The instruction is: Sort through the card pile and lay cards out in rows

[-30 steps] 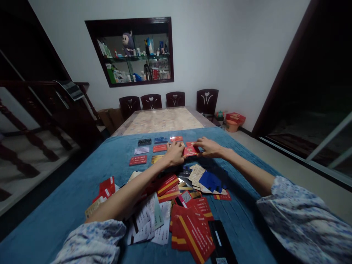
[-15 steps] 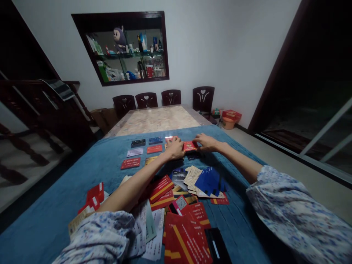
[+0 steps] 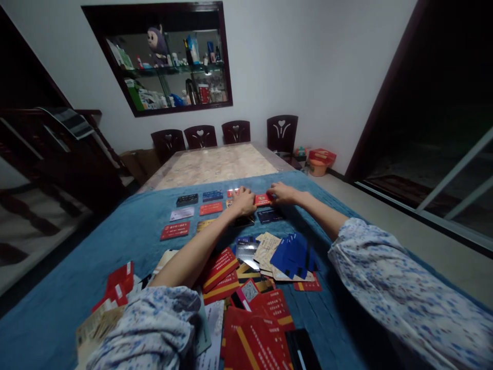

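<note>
A red card (image 3: 262, 200), perhaps the top of a small stack, lies between my hands at the far end of the laid-out cards. My left hand (image 3: 243, 201) is closed with its fingertips at the card's left edge, partly covering cards beneath it. Pinching the right edge is my right hand (image 3: 283, 193). Just nearer to me is a dark blue card (image 3: 270, 216). To the left, cards lie in rows: a black one (image 3: 187, 199), a blue one (image 3: 212, 195), an orange-red one (image 3: 210, 208), a pale one (image 3: 182, 214) and a red one (image 3: 175, 230).
A loose heap of red cards (image 3: 254, 339), blue cards (image 3: 295, 257) and beige cards (image 3: 266, 250) spreads below my forearms. More red cards (image 3: 119, 282) lie at left. A blue cloth (image 3: 96, 252) covers the near table; chairs (image 3: 282, 132) stand beyond.
My hands stay at the red card, now lowered slightly, and the dark blue card shows more fully. The whole view has shifted a little.
</note>
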The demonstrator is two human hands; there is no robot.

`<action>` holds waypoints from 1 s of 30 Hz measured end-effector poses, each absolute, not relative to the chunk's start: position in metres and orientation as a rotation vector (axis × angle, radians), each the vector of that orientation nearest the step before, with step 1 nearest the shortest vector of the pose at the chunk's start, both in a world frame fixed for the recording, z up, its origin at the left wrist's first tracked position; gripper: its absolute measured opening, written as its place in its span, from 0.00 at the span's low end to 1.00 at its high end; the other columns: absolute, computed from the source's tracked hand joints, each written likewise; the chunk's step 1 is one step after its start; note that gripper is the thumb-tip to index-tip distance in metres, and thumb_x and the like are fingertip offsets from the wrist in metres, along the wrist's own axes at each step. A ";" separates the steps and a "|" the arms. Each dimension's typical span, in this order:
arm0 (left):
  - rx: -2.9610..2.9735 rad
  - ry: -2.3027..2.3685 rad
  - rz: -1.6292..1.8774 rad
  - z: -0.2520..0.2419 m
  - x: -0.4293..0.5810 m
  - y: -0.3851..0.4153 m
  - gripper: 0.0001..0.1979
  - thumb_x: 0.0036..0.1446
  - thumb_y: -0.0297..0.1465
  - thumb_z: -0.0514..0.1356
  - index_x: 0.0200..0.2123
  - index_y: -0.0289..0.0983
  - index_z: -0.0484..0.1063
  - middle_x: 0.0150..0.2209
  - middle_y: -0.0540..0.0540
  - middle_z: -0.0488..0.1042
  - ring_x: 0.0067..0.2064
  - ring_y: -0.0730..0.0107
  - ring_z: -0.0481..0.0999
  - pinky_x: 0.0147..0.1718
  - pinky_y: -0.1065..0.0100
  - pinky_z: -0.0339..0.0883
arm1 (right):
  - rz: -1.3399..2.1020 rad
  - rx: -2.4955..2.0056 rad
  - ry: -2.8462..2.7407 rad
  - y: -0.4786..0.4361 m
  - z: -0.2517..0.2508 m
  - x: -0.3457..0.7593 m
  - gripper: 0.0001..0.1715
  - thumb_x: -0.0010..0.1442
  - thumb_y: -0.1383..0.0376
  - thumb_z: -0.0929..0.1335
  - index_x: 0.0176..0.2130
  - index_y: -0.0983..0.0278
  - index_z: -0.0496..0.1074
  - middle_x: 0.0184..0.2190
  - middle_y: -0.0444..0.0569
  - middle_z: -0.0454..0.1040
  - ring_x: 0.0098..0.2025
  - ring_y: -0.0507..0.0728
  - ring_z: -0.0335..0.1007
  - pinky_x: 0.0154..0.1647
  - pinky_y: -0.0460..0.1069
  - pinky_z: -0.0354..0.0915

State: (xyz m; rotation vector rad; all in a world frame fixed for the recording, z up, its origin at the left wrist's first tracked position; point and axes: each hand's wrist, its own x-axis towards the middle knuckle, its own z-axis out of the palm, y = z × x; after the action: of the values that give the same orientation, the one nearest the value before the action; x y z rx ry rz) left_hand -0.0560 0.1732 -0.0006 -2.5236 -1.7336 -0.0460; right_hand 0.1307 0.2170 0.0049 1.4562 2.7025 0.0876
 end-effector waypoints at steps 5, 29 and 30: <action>-2.518 -1.754 -0.019 -0.002 -0.051 0.181 0.16 0.55 0.30 0.56 0.47 0.37 0.74 0.56 0.36 0.70 0.62 0.45 0.57 0.57 0.39 0.53 | 0.053 1.505 2.667 0.226 -0.003 0.131 0.25 0.57 0.60 0.71 0.54 0.62 0.73 0.51 0.57 0.72 0.53 0.64 0.68 0.45 0.50 0.66; -2.478 -1.912 0.120 -0.002 -0.038 0.190 0.20 0.49 0.28 0.57 0.46 0.34 0.75 0.56 0.32 0.68 0.61 0.43 0.60 0.57 0.38 0.55 | -0.058 1.522 2.718 0.231 -0.007 0.130 0.21 0.54 0.65 0.69 0.48 0.63 0.78 0.44 0.53 0.78 0.45 0.59 0.74 0.41 0.46 0.65; -2.475 -1.912 0.107 -0.003 -0.038 0.190 0.20 0.49 0.28 0.57 0.46 0.34 0.75 0.56 0.32 0.69 0.61 0.43 0.60 0.57 0.38 0.56 | -0.060 1.531 2.716 0.230 -0.007 0.130 0.20 0.54 0.65 0.69 0.48 0.63 0.78 0.44 0.52 0.79 0.45 0.59 0.74 0.41 0.46 0.65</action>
State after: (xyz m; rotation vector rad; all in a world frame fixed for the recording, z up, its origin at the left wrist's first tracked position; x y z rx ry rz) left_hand -0.0384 0.1897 -0.0026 -2.4751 -1.9116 0.1066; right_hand 0.1305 0.2299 -0.0069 1.5312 2.7156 -0.0598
